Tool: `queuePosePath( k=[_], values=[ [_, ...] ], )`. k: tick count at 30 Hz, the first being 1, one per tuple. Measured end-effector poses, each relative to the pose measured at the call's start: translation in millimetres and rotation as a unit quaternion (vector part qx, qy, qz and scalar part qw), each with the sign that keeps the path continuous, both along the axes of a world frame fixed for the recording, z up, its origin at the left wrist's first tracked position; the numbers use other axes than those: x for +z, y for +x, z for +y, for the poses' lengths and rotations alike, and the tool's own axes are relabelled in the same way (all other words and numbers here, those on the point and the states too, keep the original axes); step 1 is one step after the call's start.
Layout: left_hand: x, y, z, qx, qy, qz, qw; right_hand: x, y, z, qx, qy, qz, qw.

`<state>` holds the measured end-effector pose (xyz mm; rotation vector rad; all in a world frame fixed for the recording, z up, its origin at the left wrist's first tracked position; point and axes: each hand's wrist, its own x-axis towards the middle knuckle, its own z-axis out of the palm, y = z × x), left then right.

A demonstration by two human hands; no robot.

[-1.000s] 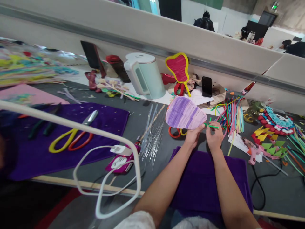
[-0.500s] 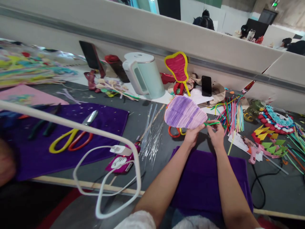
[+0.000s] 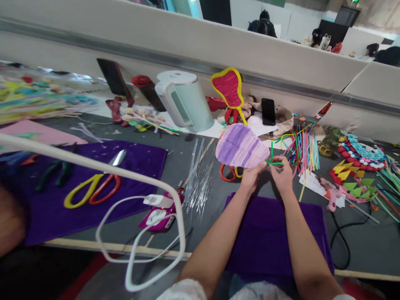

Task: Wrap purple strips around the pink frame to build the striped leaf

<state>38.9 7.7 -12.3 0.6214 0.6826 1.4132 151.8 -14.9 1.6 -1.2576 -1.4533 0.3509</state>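
Fingers of the left hand (image 3: 252,178) pinch the purple leaf shape (image 3: 240,146) at its near edge; the right hand (image 3: 282,175) apparently grips a green stem (image 3: 275,163) beside it, above the tabletop (image 3: 359,246).

A fuzzy, matt purple petal shape (image 3: 240,146), ribbed like rows of pipe cleaner, is pinched by the left hand (image 3: 251,178). A thin green fuzzy stem (image 3: 275,163) is gripped by the right hand (image 3: 283,177). Below the grip, a soft purple cloth (image 3: 265,241) is spread on a smooth, matt grey tabletop (image 3: 368,246).
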Motion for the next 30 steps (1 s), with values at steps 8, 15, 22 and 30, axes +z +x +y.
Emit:
queuePosePath(
  k=[8,15,22,30],
  values=[
    [-2.5,-0.8,0.7,0.018,0.0,0.036,0.999,1.3,3.8,-3.0,-0.006,0.088,-0.19,0.978],
    [-4.1,2.4,-2.2,0.044,0.022,0.084,0.995,0.2,4.9,-3.3,-0.009,0.097,-0.248,0.964],
    [-4.0,5.6,-4.4,0.09,0.028,0.113,0.989,-2.7,-2.8,-4.4,-0.039,0.071,-0.083,0.993],
    [-2.2,8.5,-9.6,0.114,0.018,0.136,0.984,-6.4,-13.0,-0.6,-0.058,-0.017,0.132,0.989]
  ],
)
